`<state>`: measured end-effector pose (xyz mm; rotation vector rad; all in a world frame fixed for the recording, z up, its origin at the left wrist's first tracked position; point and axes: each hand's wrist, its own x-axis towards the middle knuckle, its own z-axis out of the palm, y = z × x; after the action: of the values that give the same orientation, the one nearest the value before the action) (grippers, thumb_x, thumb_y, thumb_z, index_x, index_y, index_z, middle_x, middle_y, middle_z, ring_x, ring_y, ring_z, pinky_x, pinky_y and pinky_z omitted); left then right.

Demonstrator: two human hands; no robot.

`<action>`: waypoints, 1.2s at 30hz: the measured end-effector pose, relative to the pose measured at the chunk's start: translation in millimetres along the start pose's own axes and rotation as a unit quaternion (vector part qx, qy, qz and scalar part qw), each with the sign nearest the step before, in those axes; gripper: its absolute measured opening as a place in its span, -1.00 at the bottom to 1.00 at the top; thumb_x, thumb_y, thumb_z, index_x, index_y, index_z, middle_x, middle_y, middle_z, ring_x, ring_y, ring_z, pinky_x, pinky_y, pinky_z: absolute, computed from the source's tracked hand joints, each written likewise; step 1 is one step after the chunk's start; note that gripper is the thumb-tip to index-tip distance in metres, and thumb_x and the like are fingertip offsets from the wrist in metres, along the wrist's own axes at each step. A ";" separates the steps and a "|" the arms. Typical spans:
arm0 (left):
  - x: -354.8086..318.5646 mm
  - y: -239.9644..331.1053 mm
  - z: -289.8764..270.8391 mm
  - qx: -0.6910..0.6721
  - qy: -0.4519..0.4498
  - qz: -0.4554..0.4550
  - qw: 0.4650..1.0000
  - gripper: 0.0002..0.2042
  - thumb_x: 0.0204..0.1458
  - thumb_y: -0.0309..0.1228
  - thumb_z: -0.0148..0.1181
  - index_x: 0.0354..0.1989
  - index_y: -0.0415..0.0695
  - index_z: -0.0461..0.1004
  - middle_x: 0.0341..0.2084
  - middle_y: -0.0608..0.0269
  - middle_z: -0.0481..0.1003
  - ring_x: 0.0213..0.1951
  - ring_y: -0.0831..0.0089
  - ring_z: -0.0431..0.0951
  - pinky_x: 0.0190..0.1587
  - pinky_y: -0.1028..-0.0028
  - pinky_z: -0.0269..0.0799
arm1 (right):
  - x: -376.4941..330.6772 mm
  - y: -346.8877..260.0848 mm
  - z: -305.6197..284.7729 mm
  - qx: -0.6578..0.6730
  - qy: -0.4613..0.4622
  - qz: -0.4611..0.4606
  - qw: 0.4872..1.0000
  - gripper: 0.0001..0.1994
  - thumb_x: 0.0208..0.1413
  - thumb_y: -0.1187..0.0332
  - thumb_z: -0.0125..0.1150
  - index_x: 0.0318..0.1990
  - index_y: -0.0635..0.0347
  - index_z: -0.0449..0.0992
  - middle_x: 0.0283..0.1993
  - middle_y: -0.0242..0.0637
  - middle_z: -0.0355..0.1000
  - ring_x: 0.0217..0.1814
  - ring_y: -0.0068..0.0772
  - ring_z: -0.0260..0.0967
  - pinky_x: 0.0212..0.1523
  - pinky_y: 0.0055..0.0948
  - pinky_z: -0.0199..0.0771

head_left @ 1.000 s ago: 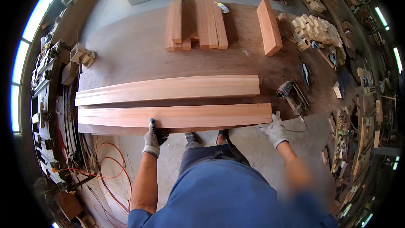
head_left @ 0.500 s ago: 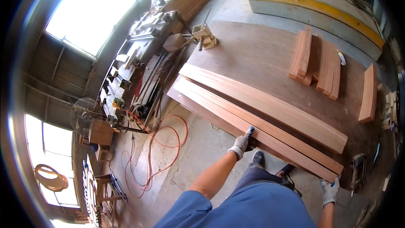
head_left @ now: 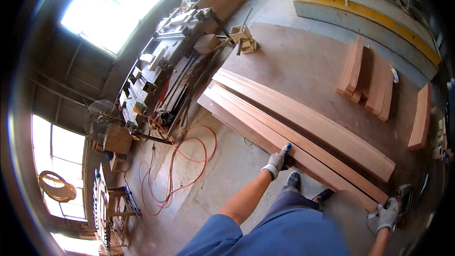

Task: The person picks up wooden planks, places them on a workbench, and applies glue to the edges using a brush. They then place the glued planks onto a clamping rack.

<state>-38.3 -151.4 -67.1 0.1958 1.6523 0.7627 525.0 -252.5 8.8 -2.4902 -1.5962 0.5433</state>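
Two long reddish-brown boards lie side by side along the near edge of a large brown work surface. Behind them, a wider board runs nearly parallel, across a dark gap. My left hand, in a pale glove with blue on the thumb, grips the nearest board, thumb on top and fingers below its edge. By the right end of the boards is my right hand, also gloved, beside a dark hand tool. Its fingers are partly hidden, and whether it holds the tool is unclear.
Short timber pieces are stacked at the far right, with a single block nearer. A workbench with scrap stands to the left. An orange hose loops on the floor. A yellow-edged machine stands behind.
My right hand has shifted right, off the board's end and over to the dark tool. My left hand keeps its grip on the nearest board. The whole view has moved slightly.
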 end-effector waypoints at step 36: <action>15.1 13.3 -29.2 -0.071 -0.059 -0.073 0.993 -0.39 0.03 0.37 0.24 -0.51 -0.02 0.41 -0.72 0.25 0.37 -0.71 0.27 0.33 -0.61 0.33 0.24 | 35.3 -44.6 -57.2 -0.002 -0.096 -0.092 0.991 -0.45 -0.21 0.25 0.56 0.03 0.10 0.57 -0.01 -0.08 0.56 0.08 0.00 0.52 0.11 -0.17 0.51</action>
<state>-72.8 -144.0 -70.6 0.0187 1.4764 0.7412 521.4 -197.0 67.2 -2.3205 -1.8741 0.7730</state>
